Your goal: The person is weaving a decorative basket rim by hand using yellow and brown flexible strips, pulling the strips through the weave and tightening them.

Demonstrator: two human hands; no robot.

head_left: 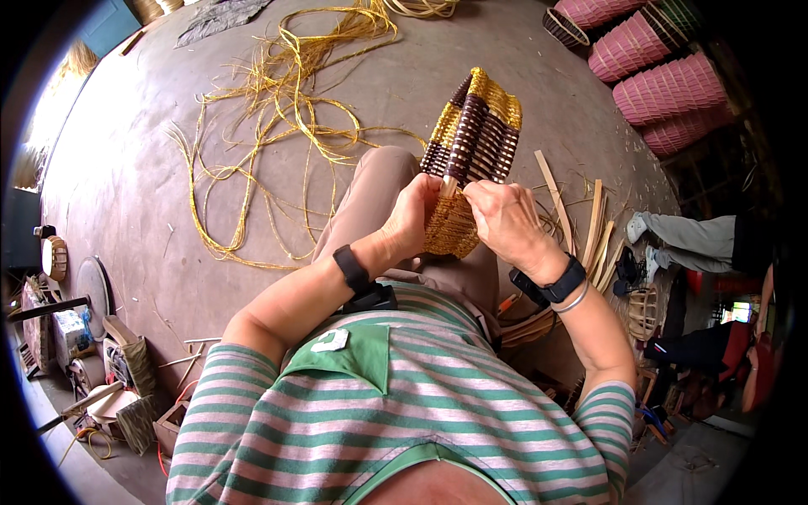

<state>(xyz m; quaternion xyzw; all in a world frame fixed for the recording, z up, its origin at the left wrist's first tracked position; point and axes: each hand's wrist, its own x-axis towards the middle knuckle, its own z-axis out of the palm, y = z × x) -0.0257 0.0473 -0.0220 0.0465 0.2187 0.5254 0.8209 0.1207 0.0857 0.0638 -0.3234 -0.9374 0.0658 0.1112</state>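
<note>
Between my knees stands a small woven basket (480, 139) in yellow and dark brown, with pale flat ribs showing through its weave. My left hand (412, 215) is closed on the near left side of the basket, thumb by a pale wooden strip (449, 186). On the near right edge, my right hand (505, 215) has its fingers pinched together against the woven yellow part. Whether a strand lies in that pinch is too small to tell. Long golden-yellow strands (244, 227) lie in loose loops on the floor to the left, one trailing toward the basket.
Pale wooden strips (596, 220) lie right of my leg. Stacked pink baskets (669, 88) stand at the far right. Another person's legs (694, 236) are at the right. Tools and a round disc (94, 286) sit at the left, with a grey cloth (220, 18) farther off.
</note>
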